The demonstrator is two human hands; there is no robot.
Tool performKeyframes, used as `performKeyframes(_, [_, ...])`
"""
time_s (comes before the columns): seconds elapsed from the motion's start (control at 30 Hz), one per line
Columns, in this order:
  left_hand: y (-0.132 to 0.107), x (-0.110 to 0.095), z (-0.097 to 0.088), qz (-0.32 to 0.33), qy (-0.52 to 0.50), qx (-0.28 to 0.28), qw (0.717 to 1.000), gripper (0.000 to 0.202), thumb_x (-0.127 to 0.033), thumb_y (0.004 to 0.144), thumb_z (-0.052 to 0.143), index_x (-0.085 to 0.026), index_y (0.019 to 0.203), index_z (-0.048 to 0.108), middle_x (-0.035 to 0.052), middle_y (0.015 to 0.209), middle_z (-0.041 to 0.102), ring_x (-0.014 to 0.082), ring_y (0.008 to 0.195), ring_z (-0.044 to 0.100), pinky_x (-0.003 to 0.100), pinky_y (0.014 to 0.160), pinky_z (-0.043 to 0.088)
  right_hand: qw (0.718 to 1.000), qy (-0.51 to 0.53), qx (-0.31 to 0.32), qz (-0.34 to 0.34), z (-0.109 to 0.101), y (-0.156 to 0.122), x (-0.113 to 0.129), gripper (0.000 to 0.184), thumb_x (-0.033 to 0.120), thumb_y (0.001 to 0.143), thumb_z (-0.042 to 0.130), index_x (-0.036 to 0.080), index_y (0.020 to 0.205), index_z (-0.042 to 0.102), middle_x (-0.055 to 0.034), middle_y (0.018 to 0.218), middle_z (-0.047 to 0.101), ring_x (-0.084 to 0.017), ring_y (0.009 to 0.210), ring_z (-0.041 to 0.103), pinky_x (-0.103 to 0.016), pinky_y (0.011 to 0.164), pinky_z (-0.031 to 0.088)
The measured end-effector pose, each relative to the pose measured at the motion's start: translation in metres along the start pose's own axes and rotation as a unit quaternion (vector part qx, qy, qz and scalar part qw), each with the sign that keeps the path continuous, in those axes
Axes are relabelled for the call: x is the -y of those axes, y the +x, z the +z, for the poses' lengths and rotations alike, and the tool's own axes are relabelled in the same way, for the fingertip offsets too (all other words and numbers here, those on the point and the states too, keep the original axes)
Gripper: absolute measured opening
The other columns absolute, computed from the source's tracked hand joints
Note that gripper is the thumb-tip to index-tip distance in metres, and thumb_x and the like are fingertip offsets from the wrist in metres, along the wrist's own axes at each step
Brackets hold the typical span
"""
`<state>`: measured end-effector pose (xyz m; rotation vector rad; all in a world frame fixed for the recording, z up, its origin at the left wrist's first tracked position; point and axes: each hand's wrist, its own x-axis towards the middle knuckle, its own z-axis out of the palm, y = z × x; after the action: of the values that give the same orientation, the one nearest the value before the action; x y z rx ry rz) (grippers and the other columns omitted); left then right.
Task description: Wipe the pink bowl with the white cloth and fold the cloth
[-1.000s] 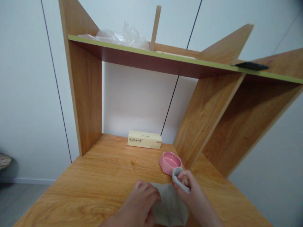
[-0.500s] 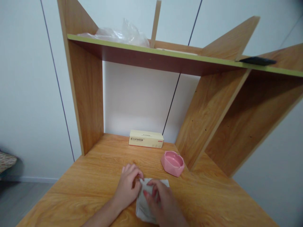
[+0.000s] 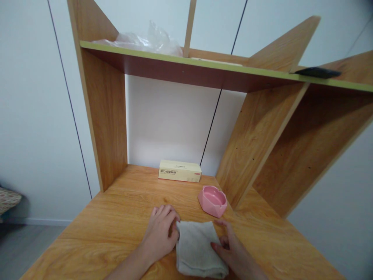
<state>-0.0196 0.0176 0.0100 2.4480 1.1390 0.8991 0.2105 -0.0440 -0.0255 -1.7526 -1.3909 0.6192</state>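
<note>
A folded grey cloth (image 3: 201, 249) lies flat on the wooden desk in front of me. At its upper left corner, my left hand (image 3: 162, 231) has its fingers curled, index finger and thumb closed on the edge. My right hand (image 3: 234, 251) is at the right side of the cloth. Its thumb touches the cloth's right edge, while the index finger reaches apart from it toward the upper right corner; the other fingers are curled and partly hidden. A pink angular ashtray (image 3: 212, 201) sits just beyond my right hand.
A cream printed box (image 3: 180, 171) stands at the back of the desk (image 3: 116, 221). Above runs a shelf (image 3: 204, 68) holding a clear plastic bag (image 3: 151, 41) and a flat black object (image 3: 317, 72). Wooden side panels (image 3: 106, 124) rise left and right.
My right hand has moved from over the cloth to its right edge. The cloth now shows a smooth, wider face and reaches further right. My left hand has barely shifted.
</note>
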Motion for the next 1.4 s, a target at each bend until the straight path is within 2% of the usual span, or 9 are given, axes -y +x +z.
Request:
performKeyframes(0.2, [0.002, 0.005, 0.000, -0.027, -0.017, -0.003, 0.999, 0.026, -0.007, 0.062, 0.042, -0.022, 0.079, 0.054, 0.0037, 0.092, 0.056, 0.0220, 0.089, 0.048, 0.036, 0.076, 0.032, 0.990, -0.106, -0.084, 0.026, -0.060, 0.018, -0.026, 0.042, 0.031, 0.064, 0.053, 0.019, 0.100, 0.037, 0.0101, 0.046, 0.045, -0.018, 0.044, 0.052, -0.028, 0.047, 0.036])
performKeyframes(0.33, [0.003, 0.006, 0.003, -0.019, -0.040, 0.006, 0.999, 0.032, -0.006, 0.063, 0.040, -0.023, 0.084, 0.058, 0.0033, 0.097, 0.060, 0.0221, 0.094, 0.049, 0.037, 0.079, 0.033, 0.973, -0.211, -0.097, 0.020, -0.070, 0.022, -0.022, 0.038, 0.029, 0.065, 0.053, 0.018, 0.099, 0.041, 0.0020, 0.057, 0.055, -0.024, 0.059, 0.058, -0.032, 0.055, 0.041])
performKeyframes(0.47, [0.003, 0.007, 0.005, -0.016, -0.050, -0.009, 0.999, 0.041, -0.006, 0.064, 0.041, -0.024, 0.095, 0.060, 0.0046, 0.108, 0.060, 0.0226, 0.102, 0.049, 0.039, 0.086, 0.033, 0.918, -0.362, -0.149, -0.063, -0.046, 0.020, 0.021, 0.026, 0.025, 0.071, 0.048, 0.018, 0.096, 0.051, -0.0128, 0.094, 0.060, -0.031, 0.093, 0.053, -0.042, 0.075, 0.041])
performKeyframes(0.63, [0.004, 0.014, 0.008, -0.022, -0.038, -0.018, 0.999, 0.048, -0.008, 0.065, 0.043, -0.023, 0.108, 0.058, 0.0050, 0.115, 0.058, 0.0222, 0.108, 0.049, 0.040, 0.093, 0.032, 0.930, -0.292, 0.023, -0.223, 0.033, 0.011, 0.067, 0.043, 0.009, 0.074, 0.032, 0.011, 0.114, 0.049, -0.0134, 0.116, 0.054, -0.022, 0.109, 0.048, -0.037, 0.094, 0.037])
performKeyframes(0.73, [0.005, 0.021, 0.009, -0.043, -0.024, -0.010, 0.999, 0.045, -0.010, 0.066, 0.044, -0.020, 0.105, 0.061, 0.0074, 0.110, 0.061, 0.0234, 0.104, 0.053, 0.041, 0.093, 0.035, 0.932, -0.266, 0.095, -0.227, 0.073, 0.008, 0.071, 0.053, 0.006, 0.069, 0.038, 0.006, 0.122, 0.045, -0.0140, 0.127, 0.046, -0.025, 0.120, 0.037, -0.038, 0.099, 0.033])
performKeyframes(0.8, [0.006, 0.024, 0.009, -0.056, -0.010, -0.006, 0.998, 0.042, -0.011, 0.066, 0.043, -0.018, 0.103, 0.063, 0.0088, 0.107, 0.062, 0.0240, 0.102, 0.055, 0.041, 0.092, 0.038, 0.933, -0.262, 0.112, -0.218, 0.087, 0.009, 0.068, 0.057, 0.007, 0.068, 0.039, 0.004, 0.125, 0.041, -0.0141, 0.132, 0.039, -0.026, 0.125, 0.029, -0.040, 0.102, 0.030])
performKeyframes(0.93, [0.006, 0.027, 0.010, -0.056, 0.007, -0.003, 0.998, 0.044, -0.011, 0.067, 0.042, -0.018, 0.106, 0.062, 0.0084, 0.110, 0.061, 0.0232, 0.104, 0.054, 0.040, 0.093, 0.039, 0.932, -0.257, 0.127, -0.222, 0.094, 0.012, 0.059, 0.057, 0.009, 0.072, 0.037, 0.002, 0.128, 0.036, -0.0141, 0.137, 0.030, -0.025, 0.127, 0.020, -0.041, 0.104, 0.025])
performKeyframes(1.1, [0.006, 0.026, 0.011, -0.037, -0.010, 0.006, 0.999, 0.048, -0.009, 0.066, 0.043, -0.018, 0.109, 0.059, 0.0070, 0.114, 0.059, 0.0219, 0.106, 0.053, 0.040, 0.096, 0.038, 0.931, -0.236, 0.147, -0.235, 0.096, 0.013, 0.047, 0.057, 0.012, 0.074, 0.037, 0.006, 0.130, 0.034, -0.0116, 0.138, 0.028, -0.023, 0.128, 0.020, -0.043, 0.104, 0.024])
performKeyframes(1.4, [0.003, 0.028, 0.016, -0.005, -0.052, 0.071, 0.996, 0.059, -0.004, 0.065, 0.040, -0.021, 0.121, 0.048, 0.0009, 0.126, 0.048, 0.0152, 0.116, 0.044, 0.033, 0.101, 0.034, 0.929, -0.222, 0.071, -0.288, 0.107, 0.015, 0.032, 0.056, 0.007, 0.074, 0.034, 0.012, 0.130, 0.035, -0.0082, 0.135, 0.037, -0.019, 0.125, 0.029, -0.040, 0.103, 0.030])
